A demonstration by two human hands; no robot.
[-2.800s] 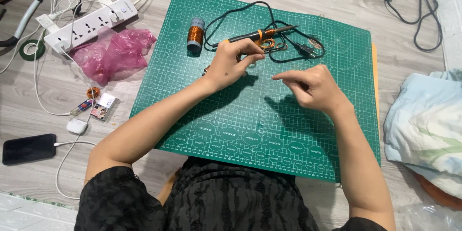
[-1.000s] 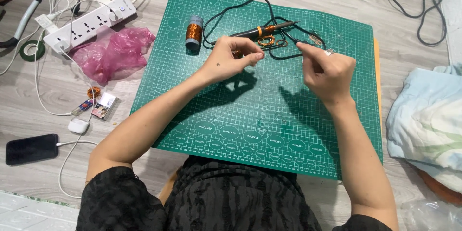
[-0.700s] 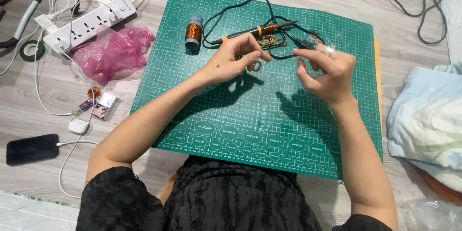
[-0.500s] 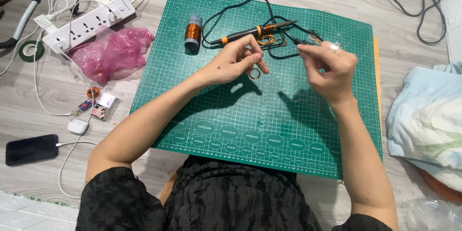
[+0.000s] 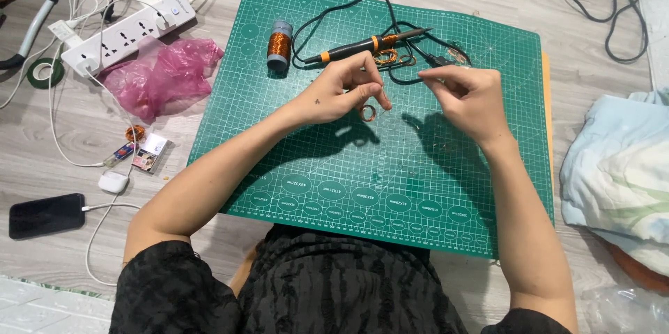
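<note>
My left hand (image 5: pixel 339 90) hovers over the green cutting mat (image 5: pixel 313 167) and pinches a small copper wire coil (image 5: pixel 368 112) between thumb and fingers. My right hand (image 5: pixel 468 97) is a short way to the right, thumb and forefinger pinched together and pointing at the left hand. Anything between them is too fine to see. Just beyond both hands lies a black and orange soldering iron (image 5: pixel 369 45) with its black cable looped on the mat, and more small copper coils (image 5: pixel 387 59) sit beside it. A copper wire spool (image 5: pixel 279 44) stands at the mat's far left.
Left of the mat on the wooden floor are a white power strip (image 5: pixel 125 31), a pink plastic bag (image 5: pixel 164 76), small parts (image 5: pixel 139 153), a white earbud case (image 5: pixel 113 181) and a black phone (image 5: pixel 45 214). A pale blue cloth (image 5: pixel 620 174) lies to the right.
My right hand rose from the mat's middle to the cable by the soldering iron, then drew back with fingers pinched. My left hand came slightly nearer with the coil.
</note>
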